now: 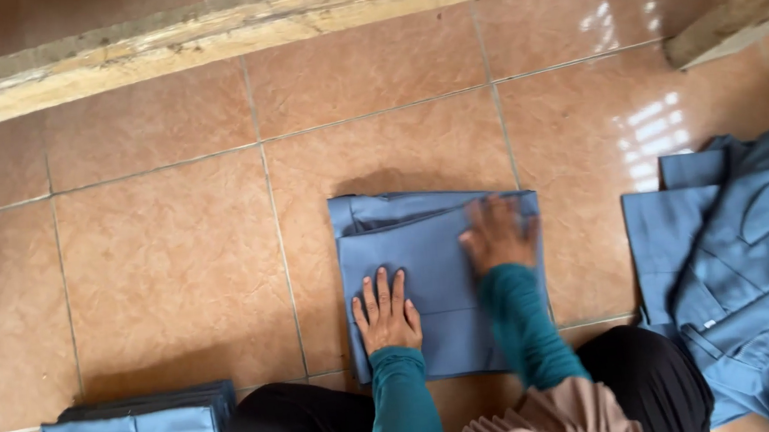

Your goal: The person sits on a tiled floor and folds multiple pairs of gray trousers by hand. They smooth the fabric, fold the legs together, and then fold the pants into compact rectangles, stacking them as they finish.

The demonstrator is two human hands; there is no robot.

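Where terracotta floor tiles (163, 268) meet a worn wooden sill (209, 25) at the far edge, a folded blue garment (433, 267) lies flat, straight ahead of the person's knees. On its near-left part the left hand (385, 311) presses palm down, fingers spread. Further up, on its right part, the right hand (497, 233) lies open and blurred. Right of the garment, well apart, sits a loose heap of blue clothes (739, 254); near-left of it, a folded stack (142, 427). Light glints off the tiles beyond the heap.
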